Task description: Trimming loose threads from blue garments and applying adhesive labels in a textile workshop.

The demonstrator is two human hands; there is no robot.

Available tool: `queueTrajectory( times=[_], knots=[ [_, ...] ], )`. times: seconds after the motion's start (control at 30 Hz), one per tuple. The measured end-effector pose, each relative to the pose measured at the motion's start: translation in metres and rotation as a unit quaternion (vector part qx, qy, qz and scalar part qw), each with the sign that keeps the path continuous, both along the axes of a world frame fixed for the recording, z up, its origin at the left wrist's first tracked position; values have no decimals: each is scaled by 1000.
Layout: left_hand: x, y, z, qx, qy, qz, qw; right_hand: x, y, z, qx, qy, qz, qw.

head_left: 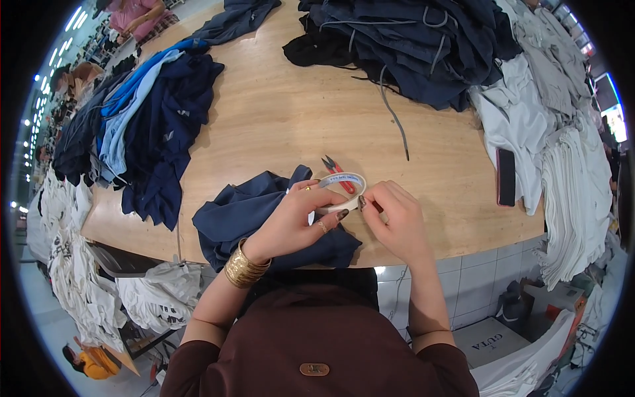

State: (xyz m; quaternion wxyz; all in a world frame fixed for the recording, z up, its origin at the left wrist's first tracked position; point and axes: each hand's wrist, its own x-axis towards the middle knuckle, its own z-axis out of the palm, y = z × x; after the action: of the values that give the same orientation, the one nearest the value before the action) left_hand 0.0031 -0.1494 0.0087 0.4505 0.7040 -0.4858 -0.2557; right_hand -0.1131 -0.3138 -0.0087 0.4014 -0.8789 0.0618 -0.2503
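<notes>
My left hand (297, 221) grips a pale roll of tape (361, 184), thumb on its near side and fingers on its far side, with blue print on the inside of its core. At the roll's right edge, the fingers of my right hand (399, 221) are pinched together against the tape; whether they have its loose end, I cannot make out. Red-handled thread snips (335, 169) lie on the table just behind the roll, their handles partly hidden by it. A crumpled navy garment (228, 215) spreads beneath my left hand and wrist.
Dark garments with grey drawstrings (410, 46) are heaped at the far right of the wooden table (278, 119). Blue and navy clothes (165, 112) lie at the left. A dark phone (506, 176) rests beside stacked white garments (572, 198). Another person (135, 16) is at the far left.
</notes>
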Motion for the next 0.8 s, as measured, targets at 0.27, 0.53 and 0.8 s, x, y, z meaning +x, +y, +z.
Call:
queueTrajectory(
  times=[0.27, 0.53, 0.8],
  knots=[
    [7, -3, 4, 30, 8, -22, 999, -10, 0, 18, -50, -78, 60, 994],
    [5, -4, 11, 65, 7, 29, 997, -7, -3, 3, -78, -23, -101, 992],
    [-4, -9, 4, 28, -166, 45, 985, 8, 15, -3, 63, -42, -1, 997]
  ],
)
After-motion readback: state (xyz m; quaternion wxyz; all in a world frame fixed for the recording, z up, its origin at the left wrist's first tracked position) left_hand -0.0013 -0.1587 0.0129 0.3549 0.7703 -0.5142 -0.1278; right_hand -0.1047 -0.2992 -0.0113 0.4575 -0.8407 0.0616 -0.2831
